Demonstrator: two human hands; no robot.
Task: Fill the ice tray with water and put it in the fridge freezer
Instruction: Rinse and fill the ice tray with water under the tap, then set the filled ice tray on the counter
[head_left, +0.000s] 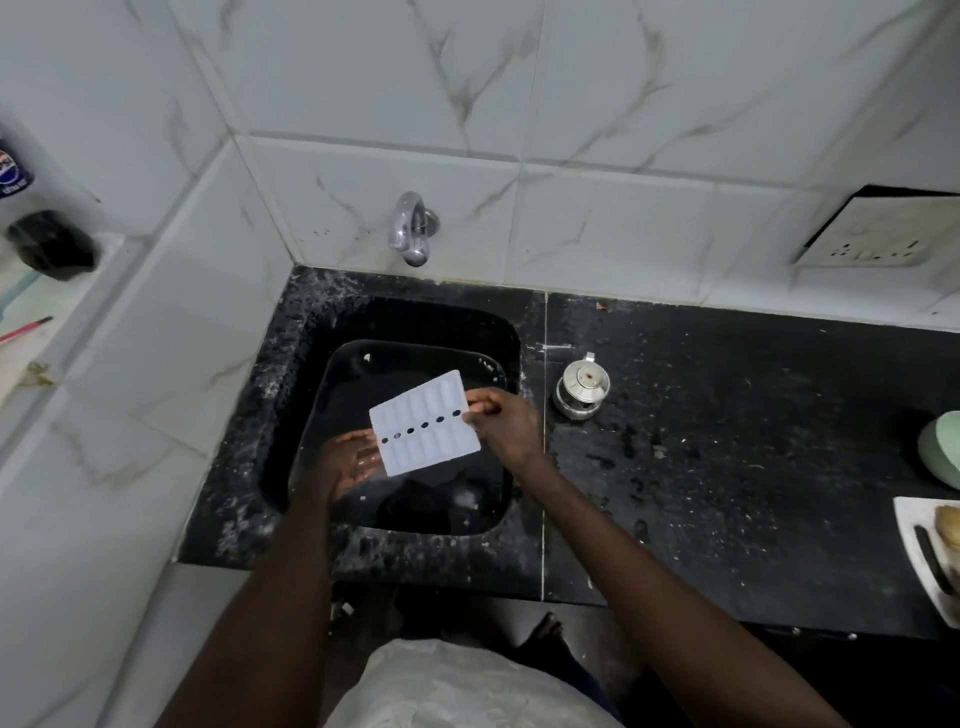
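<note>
A white ice tray with two rows of oval cells and a line of holes down its middle hangs over the black sink. My right hand grips the tray's right edge with the fingers. My left hand is wet and spread flat just left of and below the tray, partly hidden by it; whether it touches the tray is unclear. A chrome tap sticks out of the tiled wall above the sink's far edge, with no water visibly running.
Right of the sink, a small steel lidded pot stands on the black speckled counter. At the right edge are a green bowl and a white plate. A wall socket sits above the counter. A shelf with a bottle is at far left.
</note>
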